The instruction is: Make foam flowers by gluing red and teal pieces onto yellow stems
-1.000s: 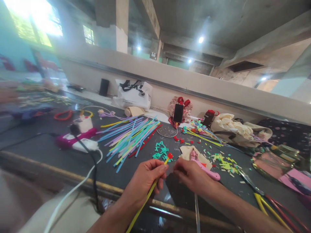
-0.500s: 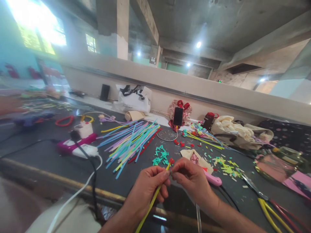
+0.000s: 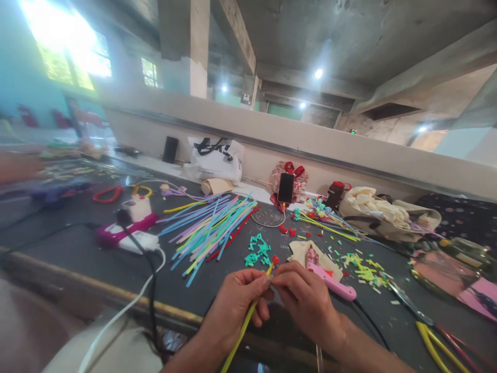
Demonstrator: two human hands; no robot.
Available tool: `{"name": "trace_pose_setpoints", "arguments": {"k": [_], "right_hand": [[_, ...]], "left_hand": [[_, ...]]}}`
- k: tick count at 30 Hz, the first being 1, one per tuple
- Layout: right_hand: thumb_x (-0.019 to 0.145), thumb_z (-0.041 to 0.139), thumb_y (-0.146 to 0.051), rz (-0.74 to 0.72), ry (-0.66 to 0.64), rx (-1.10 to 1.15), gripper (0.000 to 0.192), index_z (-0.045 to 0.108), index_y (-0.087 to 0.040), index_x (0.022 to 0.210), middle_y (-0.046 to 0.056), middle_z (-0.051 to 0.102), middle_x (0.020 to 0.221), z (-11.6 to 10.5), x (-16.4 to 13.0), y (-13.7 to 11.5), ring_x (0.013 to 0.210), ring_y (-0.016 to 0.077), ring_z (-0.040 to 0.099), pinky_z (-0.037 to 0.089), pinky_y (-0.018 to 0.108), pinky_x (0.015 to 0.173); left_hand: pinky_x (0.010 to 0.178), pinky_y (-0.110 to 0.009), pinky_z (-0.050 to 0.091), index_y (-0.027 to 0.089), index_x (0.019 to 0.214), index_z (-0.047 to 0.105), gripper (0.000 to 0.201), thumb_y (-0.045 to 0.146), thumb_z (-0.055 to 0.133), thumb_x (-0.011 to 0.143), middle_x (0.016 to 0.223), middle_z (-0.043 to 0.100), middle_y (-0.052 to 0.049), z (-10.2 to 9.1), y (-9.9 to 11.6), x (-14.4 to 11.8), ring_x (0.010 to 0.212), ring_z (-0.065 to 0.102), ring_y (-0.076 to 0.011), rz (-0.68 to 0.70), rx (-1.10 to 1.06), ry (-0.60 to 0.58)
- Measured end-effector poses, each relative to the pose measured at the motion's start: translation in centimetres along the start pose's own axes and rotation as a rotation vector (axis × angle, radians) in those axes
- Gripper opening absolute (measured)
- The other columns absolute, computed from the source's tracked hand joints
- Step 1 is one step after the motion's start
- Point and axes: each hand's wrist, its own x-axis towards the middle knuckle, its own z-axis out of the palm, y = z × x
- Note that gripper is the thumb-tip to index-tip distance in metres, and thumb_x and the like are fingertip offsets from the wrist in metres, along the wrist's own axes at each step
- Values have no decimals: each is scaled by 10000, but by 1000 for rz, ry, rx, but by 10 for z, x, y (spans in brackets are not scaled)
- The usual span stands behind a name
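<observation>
In my left hand (image 3: 243,295), the thumb and fingers pinch a long yellow pipe cleaner (image 3: 241,334) close to its upper end. A small red piece (image 3: 275,260) shows at that end. My right hand (image 3: 306,298) is closed beside the tip, its thumb and fingertips pressed together against the left fingers; what they grip is hidden. Just beyond the hands lie cut green pieces (image 3: 257,251) on the dark table. A pink glue gun (image 3: 334,282) rests behind my right hand, its nozzle end on a beige cloth (image 3: 298,249).
A bundle of coloured pipe cleaners (image 3: 217,228) lies left of centre. Scissors (image 3: 411,303) and yellow-green cut pieces (image 3: 363,269) are at right. A power strip (image 3: 132,235) with cables stands at left. A phone (image 3: 286,187) leans at the back. Another person's blurred hand (image 3: 19,167) appears far left.
My right fingers have come in closer to the left fingers, slightly lower on the pipe cleaner. The red piece at its tip shows more plainly. The view has shifted slightly.
</observation>
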Motion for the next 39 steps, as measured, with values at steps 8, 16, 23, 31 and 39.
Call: {"name": "trace_pose_setpoints", "arguments": {"k": [8, 16, 23, 31, 39], "right_hand": [[783, 487, -109, 28, 10, 88, 128, 580, -194, 760, 45, 592, 763, -1, 4, -4, 728, 122, 572, 462, 219, 627], [693, 599, -191, 667, 8, 760, 56, 587, -168, 743, -21, 590, 597, -5, 9, -5, 545, 106, 555, 434, 216, 500], [647, 654, -216, 794, -34, 1062, 135, 581, -150, 740, -23, 612, 553, -4, 13, -3, 504, 98, 576, 418, 194, 458], [630, 653, -199, 740, 37, 789, 108, 568, -156, 681, -28, 596, 573, 3, 11, -5, 528, 106, 565, 426, 212, 498], [638, 649, -219, 805, 23, 949, 131, 562, -152, 710, -35, 569, 570, 1, 11, -3, 512, 89, 538, 412, 202, 495]], "left_hand": [[260, -90, 279, 115, 564, 552, 223, 292, 585, 696, 429, 536, 34, 1, 0, 0, 266, 412, -12, 16, -27, -9], [266, -103, 289, 121, 557, 565, 225, 312, 626, 661, 411, 544, 43, 1, 6, -2, 263, 414, -15, 14, -24, 98], [268, -115, 292, 114, 603, 593, 213, 316, 621, 665, 469, 591, 16, 1, 5, -3, 274, 423, -20, 21, -23, 64], [272, -116, 296, 112, 599, 596, 210, 314, 645, 631, 458, 583, 17, -2, 0, -1, 274, 438, -27, 18, 2, 68], [261, -111, 261, 130, 529, 540, 247, 324, 605, 666, 334, 513, 37, 1, 1, -2, 238, 383, -25, 3, 20, 69]]}}
